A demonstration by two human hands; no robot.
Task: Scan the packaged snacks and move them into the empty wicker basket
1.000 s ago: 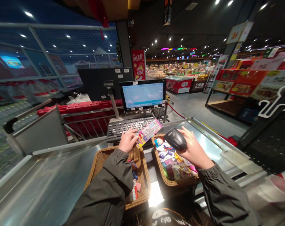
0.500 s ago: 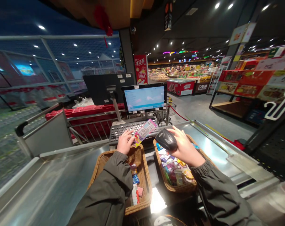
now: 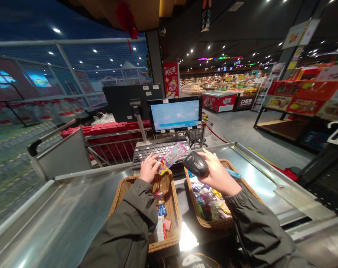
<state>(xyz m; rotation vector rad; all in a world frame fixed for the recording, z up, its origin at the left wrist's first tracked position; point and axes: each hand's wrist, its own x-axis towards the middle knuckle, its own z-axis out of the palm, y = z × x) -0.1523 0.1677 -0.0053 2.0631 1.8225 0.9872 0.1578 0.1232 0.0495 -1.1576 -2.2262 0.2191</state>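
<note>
My left hand [image 3: 148, 168] is closed on a flat pink and white snack packet [image 3: 171, 157], held up over the far end of the left wicker basket [image 3: 172, 208]. My right hand [image 3: 217, 174] grips a black handheld barcode scanner [image 3: 196, 163], its head turned toward the packet, a short gap between them. Below the right hand sits the right wicker basket [image 3: 205, 221], full of colourful small packets. A few packets lie in the left basket.
A black keyboard [image 3: 157, 150] and a lit till screen [image 3: 176, 114] stand just beyond my hands. The steel checkout counter [image 3: 60, 219] runs left and right. A rail and red carts [image 3: 107, 130] lie behind. Shop shelves [image 3: 302, 100] fill the right.
Both hands have stayed close together while the view shifted; the scanner moved a little left, nearer the packet. The packet remains in my left hand.
</note>
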